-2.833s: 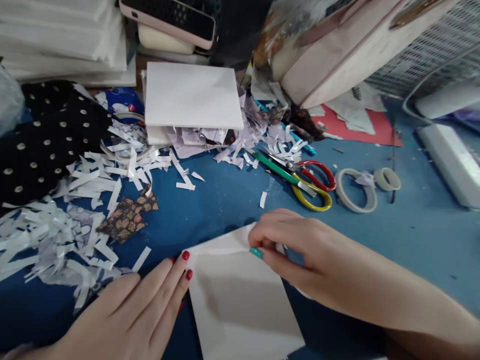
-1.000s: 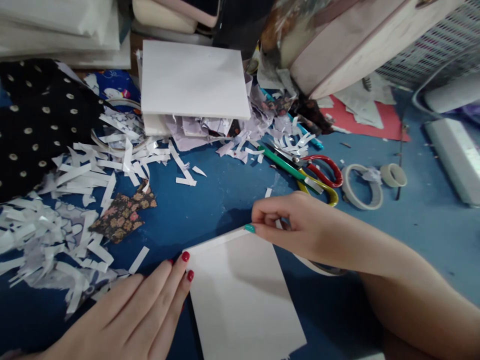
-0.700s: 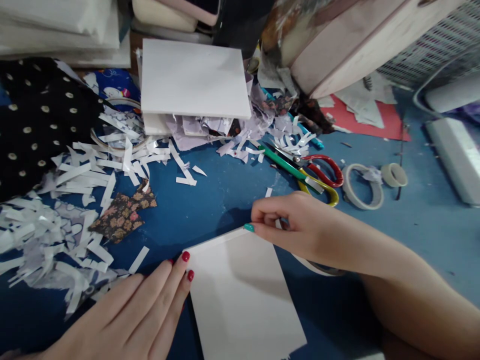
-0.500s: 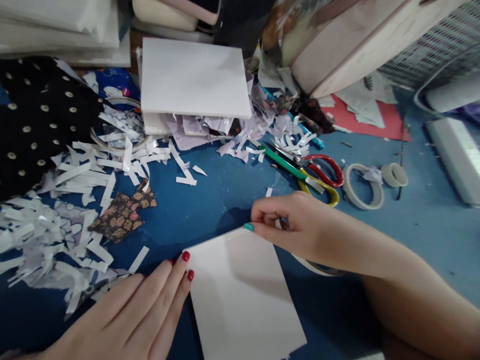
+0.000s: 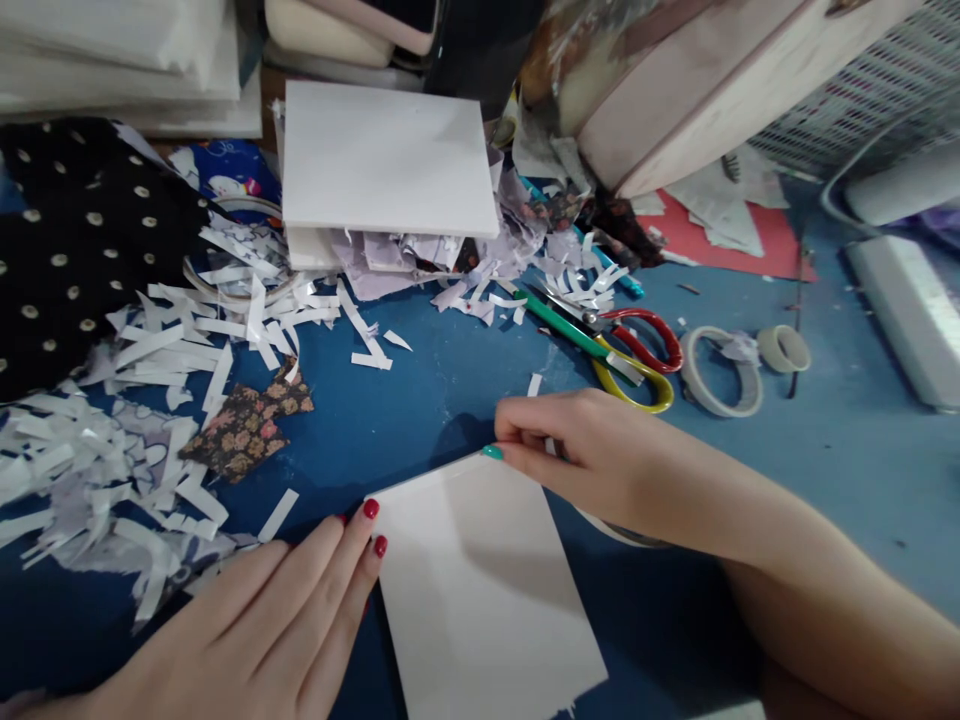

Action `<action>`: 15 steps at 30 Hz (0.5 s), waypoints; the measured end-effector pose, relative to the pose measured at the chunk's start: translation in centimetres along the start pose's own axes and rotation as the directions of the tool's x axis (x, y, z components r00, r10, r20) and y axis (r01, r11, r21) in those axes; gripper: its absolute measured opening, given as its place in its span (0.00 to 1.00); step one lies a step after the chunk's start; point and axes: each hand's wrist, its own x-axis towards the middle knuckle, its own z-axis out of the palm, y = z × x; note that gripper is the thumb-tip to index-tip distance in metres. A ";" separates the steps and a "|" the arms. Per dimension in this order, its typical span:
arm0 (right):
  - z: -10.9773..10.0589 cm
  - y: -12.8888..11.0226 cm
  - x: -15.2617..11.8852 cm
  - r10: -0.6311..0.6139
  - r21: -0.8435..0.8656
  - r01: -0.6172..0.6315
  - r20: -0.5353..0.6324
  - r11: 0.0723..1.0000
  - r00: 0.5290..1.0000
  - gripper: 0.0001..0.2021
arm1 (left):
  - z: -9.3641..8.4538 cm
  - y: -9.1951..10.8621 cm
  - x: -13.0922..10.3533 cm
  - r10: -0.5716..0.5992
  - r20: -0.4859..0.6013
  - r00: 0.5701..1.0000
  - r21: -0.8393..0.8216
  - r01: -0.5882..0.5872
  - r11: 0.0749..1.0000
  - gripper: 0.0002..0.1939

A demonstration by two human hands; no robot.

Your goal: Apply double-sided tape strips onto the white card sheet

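Note:
A white rectangular board [image 5: 487, 600] lies on the blue tabletop in front of me, with a thin strip line along its far edge and a ragged near right corner. My left hand [image 5: 277, 610] rests flat with fingers stretched, red-nailed fingertips at the board's far left corner. At the far right corner, my right hand [image 5: 570, 450] is closed, its green-nailed thumb at the edge. A white roll of tape [image 5: 626, 533] shows under that hand, and a white bit appears between its curled fingers. Most of the roll is hidden by the palm.
Paper strips [image 5: 150, 340] and floral scraps [image 5: 240, 425] litter the left. White boards [image 5: 386, 160] are stacked at the back. Beyond my right hand lie scissors [image 5: 645, 340], a green-handled cutter [image 5: 559, 322], a tape roll [image 5: 690, 385] and a smaller ring [image 5: 784, 350]. A white block [image 5: 904, 320] sits far right.
Both hands and the board keep nearly the same position. The view has shifted very slightly, and my right hand appears a touch further left.

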 end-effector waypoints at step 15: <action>0.5 -2.2 0.5 0.147 -0.241 -0.161 -0.072 0.957 0.986 0.15 | 0.4 -1.6 2.9 0.105 -0.061 0.993 -0.030 -0.107 0.994 0.15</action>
